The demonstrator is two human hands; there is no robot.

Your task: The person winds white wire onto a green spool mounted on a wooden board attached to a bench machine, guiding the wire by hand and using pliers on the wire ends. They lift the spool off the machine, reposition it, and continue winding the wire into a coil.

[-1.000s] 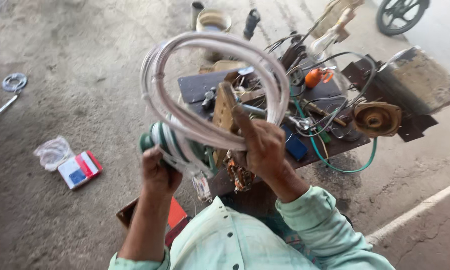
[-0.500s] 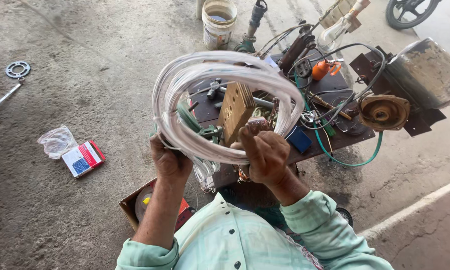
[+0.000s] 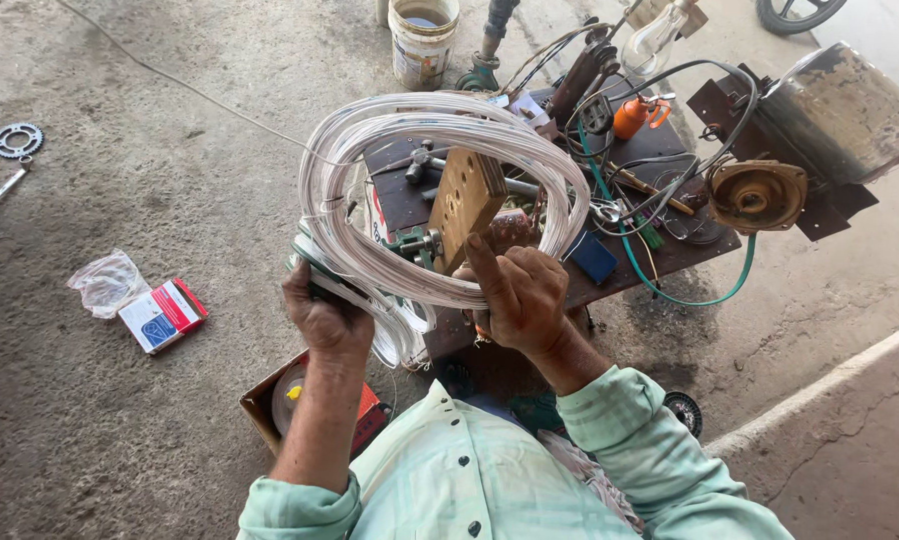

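A large coil of pale translucent wire (image 3: 440, 125) is held up in front of me over a low cluttered workbench (image 3: 670, 255). My left hand (image 3: 325, 315) grips the coil's lower left side, where a green-wrapped part shows. My right hand (image 3: 515, 290) holds the coil's lower right side, with the forefinger raised against a wooden block (image 3: 467, 205) with several holes that stands inside the loop.
The bench carries tools, cables, an orange bottle (image 3: 630, 115), a green hose (image 3: 690, 295) and a rusty round motor part (image 3: 755, 195). A metal box (image 3: 845, 110) stands at right, a bucket (image 3: 423, 40) behind. A small carton (image 3: 165, 315), plastic bag (image 3: 105, 280) and sprocket (image 3: 17, 140) lie on the concrete floor.
The coil has been lifted and turned so its loop faces me more openly. My right hand slid along its lower side; the wooden block now shows inside the loop.
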